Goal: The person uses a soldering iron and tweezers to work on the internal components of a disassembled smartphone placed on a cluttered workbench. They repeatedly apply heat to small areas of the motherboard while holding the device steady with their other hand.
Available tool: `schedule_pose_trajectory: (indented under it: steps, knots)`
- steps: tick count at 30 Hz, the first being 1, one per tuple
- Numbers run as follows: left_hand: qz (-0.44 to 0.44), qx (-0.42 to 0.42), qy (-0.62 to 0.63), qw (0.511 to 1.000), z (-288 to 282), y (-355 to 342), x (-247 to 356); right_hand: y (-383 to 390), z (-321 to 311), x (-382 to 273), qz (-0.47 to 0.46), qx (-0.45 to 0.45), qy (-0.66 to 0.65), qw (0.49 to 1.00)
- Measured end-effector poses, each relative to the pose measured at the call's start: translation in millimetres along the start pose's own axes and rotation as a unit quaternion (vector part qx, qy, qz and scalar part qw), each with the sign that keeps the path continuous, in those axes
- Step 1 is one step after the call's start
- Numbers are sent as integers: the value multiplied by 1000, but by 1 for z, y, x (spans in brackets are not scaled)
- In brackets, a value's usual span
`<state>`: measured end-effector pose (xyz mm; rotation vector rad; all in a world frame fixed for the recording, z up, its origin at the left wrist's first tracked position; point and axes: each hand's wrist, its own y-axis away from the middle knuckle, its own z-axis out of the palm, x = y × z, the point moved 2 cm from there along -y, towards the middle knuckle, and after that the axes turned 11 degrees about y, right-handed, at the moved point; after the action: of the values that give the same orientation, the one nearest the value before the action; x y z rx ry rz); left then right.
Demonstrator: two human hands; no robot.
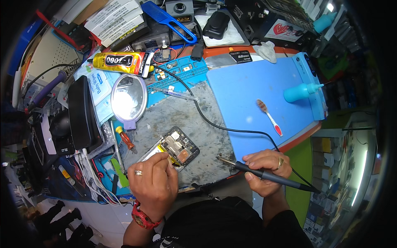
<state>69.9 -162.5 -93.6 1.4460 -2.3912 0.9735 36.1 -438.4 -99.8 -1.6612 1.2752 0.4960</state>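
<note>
An opened smartphone lies on the stained grey work mat, its circuit board and metal shields bare. A yellow-marked battery shows at its lower left. Over that end of the phone is my left hand, fingers curled and pressed together; what they pinch, if anything, is hidden. To the right, my right hand grips a soldering iron by its dark handle. The metal tip of the iron points left toward the phone, apart from it. A black cord leaves the handle's rear end.
A magnifying glass, a syringe and a small screwdriver lie left and behind the phone. A yellow glue tube is farther back. On the blue mat rest a toothbrush and a teal bottle; the black cord crosses it.
</note>
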Motion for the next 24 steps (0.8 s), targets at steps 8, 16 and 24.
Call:
schedule_pose_trajectory:
  steps: [8, 16, 24]
  knots:
    - [7, 3, -18, 1000, 0, 0, -2, -1, -1, -4, 14, -17, 16, 1000]
    - [5, 2, -18, 1000, 0, 1, -2, -1, 1, -3, 2, -13, 28, 1000]
    - [0, -4, -9, 1000, 0, 1, 0, 0, 0, 0, 1, -8, 17, 1000]
